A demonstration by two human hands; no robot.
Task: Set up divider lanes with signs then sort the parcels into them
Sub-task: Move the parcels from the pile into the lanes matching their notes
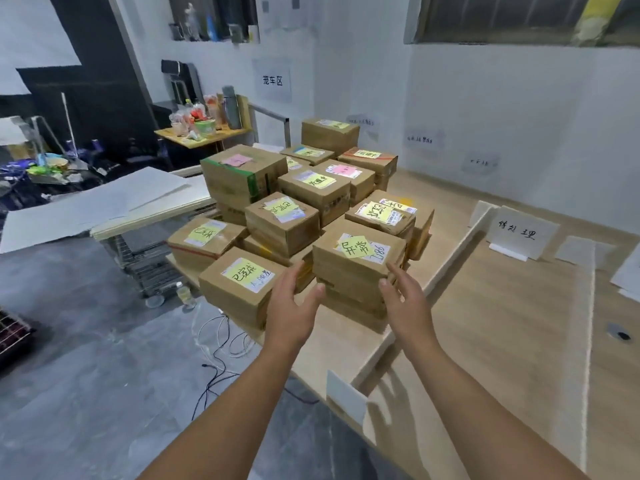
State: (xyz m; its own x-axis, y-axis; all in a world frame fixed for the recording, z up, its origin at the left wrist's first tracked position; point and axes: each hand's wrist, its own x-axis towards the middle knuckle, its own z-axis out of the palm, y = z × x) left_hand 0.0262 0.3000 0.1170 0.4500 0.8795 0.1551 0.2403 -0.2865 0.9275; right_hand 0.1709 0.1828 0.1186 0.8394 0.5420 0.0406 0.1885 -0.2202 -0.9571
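Several brown cardboard parcels with yellow or pink notes stand piled on the left part of a wooden table point(502, 323). The nearest parcel point(356, 268) carries a yellow note and sits on top of another box. My left hand point(294, 306) reaches its left side with fingers straight, fingertips at the box edge. My right hand point(405, 299) is at its right side, fingers slightly bent and touching the corner. A long white divider strip point(446, 268) runs along the table to the right of the pile. A white sign point(519, 233) with handwriting stands beyond it.
A second divider strip point(588, 341) lies further right, with white sheets point(627, 275) near the edge. A small white card point(346, 393) stands at the table's near corner. White boards point(104, 202) rest on a wire cart at left. Cables point(221, 341) lie on the grey floor.
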